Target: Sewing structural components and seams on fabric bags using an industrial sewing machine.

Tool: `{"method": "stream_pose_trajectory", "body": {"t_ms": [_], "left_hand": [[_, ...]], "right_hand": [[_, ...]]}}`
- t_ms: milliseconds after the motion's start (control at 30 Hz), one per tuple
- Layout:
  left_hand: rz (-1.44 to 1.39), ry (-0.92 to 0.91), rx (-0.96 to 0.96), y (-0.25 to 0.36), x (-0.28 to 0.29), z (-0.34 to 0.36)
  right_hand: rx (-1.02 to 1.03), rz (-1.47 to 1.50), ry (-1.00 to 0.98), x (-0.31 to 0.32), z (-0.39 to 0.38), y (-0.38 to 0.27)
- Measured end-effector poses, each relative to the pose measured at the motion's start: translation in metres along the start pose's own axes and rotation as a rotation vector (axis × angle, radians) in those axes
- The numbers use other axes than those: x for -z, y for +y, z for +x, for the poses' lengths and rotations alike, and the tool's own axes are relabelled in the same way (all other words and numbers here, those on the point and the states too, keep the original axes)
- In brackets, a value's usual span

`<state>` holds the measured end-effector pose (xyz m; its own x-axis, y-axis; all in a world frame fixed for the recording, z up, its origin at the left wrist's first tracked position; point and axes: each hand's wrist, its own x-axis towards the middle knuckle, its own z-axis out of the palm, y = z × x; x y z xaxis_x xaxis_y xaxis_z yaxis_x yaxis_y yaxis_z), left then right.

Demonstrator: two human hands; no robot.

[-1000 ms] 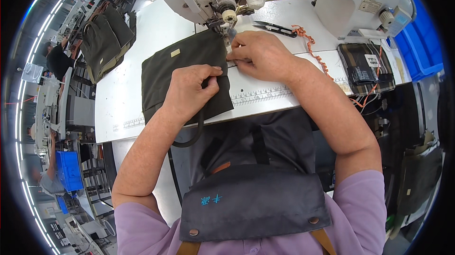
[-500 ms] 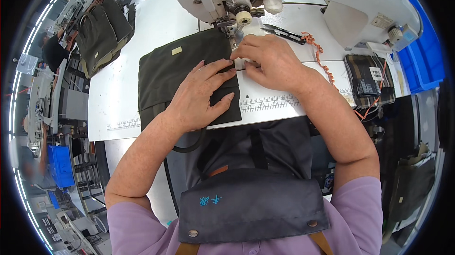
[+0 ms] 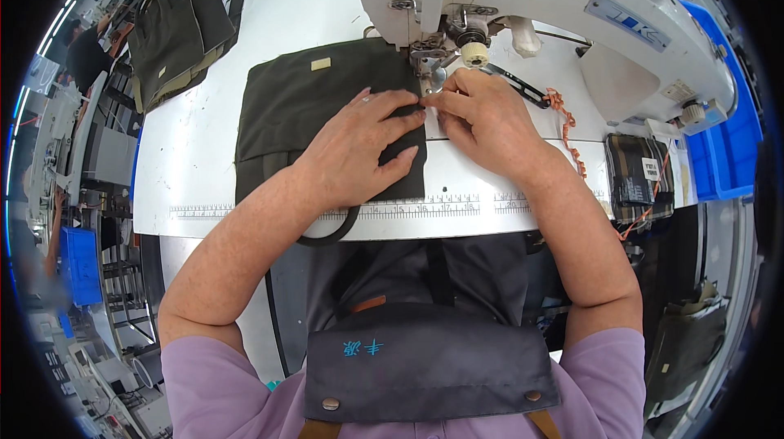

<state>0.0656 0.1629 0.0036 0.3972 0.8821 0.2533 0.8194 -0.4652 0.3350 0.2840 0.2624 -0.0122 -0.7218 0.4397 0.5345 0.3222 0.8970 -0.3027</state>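
Observation:
A dark green fabric bag piece [image 3: 278, 104] lies flat on the white table, its right edge at the needle and presser foot of the sewing machine [image 3: 429, 63]. A small pale label [image 3: 320, 64] sits near its far edge, and a dark strap loop [image 3: 333, 235] hangs from its near side over the table edge. My left hand [image 3: 359, 141] rests flat on the fabric with fingers spread, pressing it down. At the right edge, just in front of the needle, my right hand [image 3: 490, 120] pinches the fabric edge between thumb and forefinger; the fingertips are partly hidden.
Black thread snips [image 3: 520, 86] and a curly orange cord [image 3: 563, 120] lie right of the machine foot. A plaid folded item [image 3: 633, 182] sits at the table's right end, beside a blue bin [image 3: 719, 153]. More green bag pieces [image 3: 175, 39] are stacked at far left.
The fabric has slid a little away from me past the needle; its near edge has cleared the ruler. Both hands moved with it. My view has shifted slightly.

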Motion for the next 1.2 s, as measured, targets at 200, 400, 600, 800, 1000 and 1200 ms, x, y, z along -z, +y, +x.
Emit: {"method": "stream_pose_trajectory", "body": {"t_ms": [200, 400, 600, 800, 1000, 1200], "left_hand": [[-0.014, 0.059, -0.016, -0.019, -0.003, 0.024], [0.131, 0.117, -0.078, -0.029, 0.0, 0.031], [0.098, 0.091, 0.049, -0.013, 0.001, 0.024], [0.333, 0.061, -0.072, -0.014, 0.001, 0.034], [0.365, 0.054, -0.056, -0.013, -0.003, 0.031], [0.189, 0.23, 0.018, 0.014, -0.016, 0.013]], "right_hand": [[-0.062, -0.148, -0.006, -0.001, 0.003, 0.001], [-0.091, -0.105, 0.006, 0.001, 0.004, 0.003], [0.012, -0.022, -0.063, 0.004, 0.0, 0.0], [0.016, -0.052, -0.012, 0.003, 0.002, -0.002], [-0.017, -0.105, -0.064, 0.008, 0.003, -0.005], [0.03, -0.082, -0.031, 0.007, -0.002, 0.0]]}}
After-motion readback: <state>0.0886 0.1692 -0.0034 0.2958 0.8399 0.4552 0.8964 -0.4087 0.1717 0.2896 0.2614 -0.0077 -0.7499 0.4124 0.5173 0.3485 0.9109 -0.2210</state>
